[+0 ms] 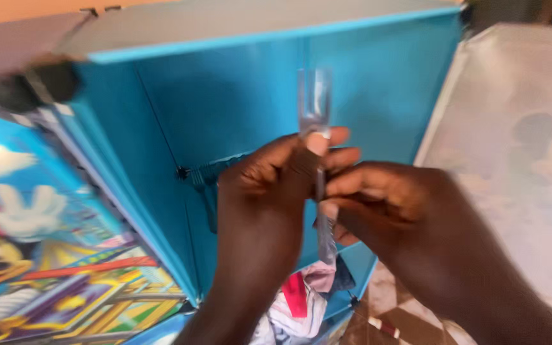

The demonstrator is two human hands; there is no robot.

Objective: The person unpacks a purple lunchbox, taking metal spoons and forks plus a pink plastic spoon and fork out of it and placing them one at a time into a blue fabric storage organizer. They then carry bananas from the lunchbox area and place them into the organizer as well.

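Item: clear plastic strip (315,102), narrow, transparent, held upright in front of the open blue cabinet (237,96); its upper end stands free above the fingers, its lower end hangs below them, blurred. Left hand (269,185): fingers curled, thumb tip pressed against the strip near its upper part, pinching it. Right hand (391,204): fingers bent inward, fingertips closed on the strip just below the left thumb; the two hands touch at the fingers. Cabinet: fabric-walled, bright blue inside, with a pale grey top panel (250,19) and thin black frame rods meeting at a black connector (181,172) on the back wall. Cabinet door flap (46,255): hangs open at the left, printed with a colourful cartoon scene. Clothes (301,300): white, red and pink fabric bundled in the lower compartment, directly beneath the hands. Pale translucent sheet (519,160): hangs at the right, beside the cabinet. Floor (410,319): brown tiled patch at lower right, with a small stick-like object (383,327) lying on it, too blurred to tell.
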